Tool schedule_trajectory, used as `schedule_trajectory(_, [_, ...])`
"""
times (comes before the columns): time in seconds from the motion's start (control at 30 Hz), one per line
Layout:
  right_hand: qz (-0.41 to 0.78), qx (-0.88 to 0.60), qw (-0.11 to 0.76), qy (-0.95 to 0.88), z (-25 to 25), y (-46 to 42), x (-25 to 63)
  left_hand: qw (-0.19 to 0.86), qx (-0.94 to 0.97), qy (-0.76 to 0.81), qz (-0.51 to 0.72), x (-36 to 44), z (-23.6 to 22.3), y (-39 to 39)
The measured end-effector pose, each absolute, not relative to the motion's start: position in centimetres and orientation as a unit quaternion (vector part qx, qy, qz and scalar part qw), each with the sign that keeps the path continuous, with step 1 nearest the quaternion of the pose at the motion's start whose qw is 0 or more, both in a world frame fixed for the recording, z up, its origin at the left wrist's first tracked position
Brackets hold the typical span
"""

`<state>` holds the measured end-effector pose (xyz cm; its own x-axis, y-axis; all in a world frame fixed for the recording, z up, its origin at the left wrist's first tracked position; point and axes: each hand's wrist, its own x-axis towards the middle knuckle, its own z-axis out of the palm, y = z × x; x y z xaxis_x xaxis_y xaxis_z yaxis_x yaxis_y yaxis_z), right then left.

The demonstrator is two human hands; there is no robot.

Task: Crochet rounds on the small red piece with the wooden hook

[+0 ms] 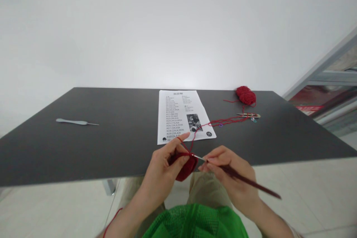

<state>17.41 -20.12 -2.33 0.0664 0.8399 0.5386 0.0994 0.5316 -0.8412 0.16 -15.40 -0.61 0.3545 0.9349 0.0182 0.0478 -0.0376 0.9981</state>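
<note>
Pinched in my left hand (164,165) is a piece of red crochet work (187,170), held just over the table's near edge. Red yarn (193,138) runs from the work past my raised left index finger and across the table. My right hand (231,173) grips a crochet hook (251,182) with a dark red-brown handle. Its metal tip reaches the top edge of the red work, by my left thumb. Part of the work is hidden behind my left fingers.
A printed pattern sheet (174,113) lies mid-table on the dark table (122,145). A red yarn ball (245,95) sits at the back right, near small scissors (249,115) and stitch markers (221,125). Another hook with a grey handle (71,121) lies left. A white wall rises behind.
</note>
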Motion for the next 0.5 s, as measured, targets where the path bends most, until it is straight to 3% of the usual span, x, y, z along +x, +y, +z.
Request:
schedule_trajectory(0.1, [0.193, -0.361, 0.556, -0.723, -1.74, -20.47, 17.83, 0.557, 0.607, 0.409, 0.392, 0.15, -0.63, -15.39])
schedule_trajectory(0.17, [0.197, -0.358, 0.546, -0.731, -1.64, -20.59, 17.93, 0.543, 0.617, 0.414, 0.391, 0.11, -0.58, -15.48])
schedule_trajectory(0.37, [0.393, -0.390, 0.633, -0.540, -2.50, -20.35, 17.60, 0.511, 0.634, 0.440, 0.378, -0.16, -0.51, -15.56])
schedule_trajectory(0.5, [0.502, -0.344, 0.649, -0.455, -2.27, -19.82, 17.53, 0.566, 0.603, 0.411, 0.384, -0.14, -0.41, -15.18])
